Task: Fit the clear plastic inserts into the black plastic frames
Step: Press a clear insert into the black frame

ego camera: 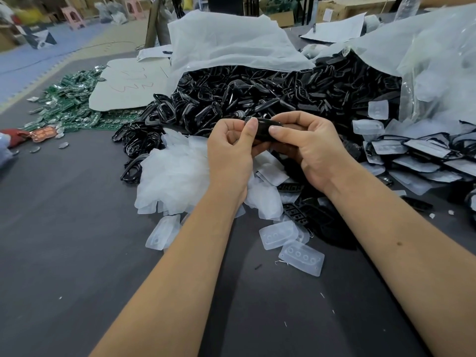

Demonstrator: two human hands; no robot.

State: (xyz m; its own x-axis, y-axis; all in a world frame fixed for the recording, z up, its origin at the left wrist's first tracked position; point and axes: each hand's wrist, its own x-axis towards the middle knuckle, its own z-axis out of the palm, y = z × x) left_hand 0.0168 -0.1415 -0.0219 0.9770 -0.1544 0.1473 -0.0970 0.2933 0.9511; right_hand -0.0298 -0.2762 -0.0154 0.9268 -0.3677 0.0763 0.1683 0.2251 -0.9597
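A black frame (262, 130) sits pinched between both hands above the table: the left hand (229, 153) presses its thumb on the left end, and the right hand (309, 148) clamps thumb and fingers around the right end. Whether an insert is already seated cannot be told. Finished assemblies (422, 161) lie stacked to the right; loose clear inserts (175, 173) and the heap of black frames (257, 96) show plenty remains.

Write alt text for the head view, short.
Two bare hands, left hand and right hand, hold one black frame together above a dark table. Behind lies a heap of black frames spilling from a bag; clear inserts are piled below the hands.
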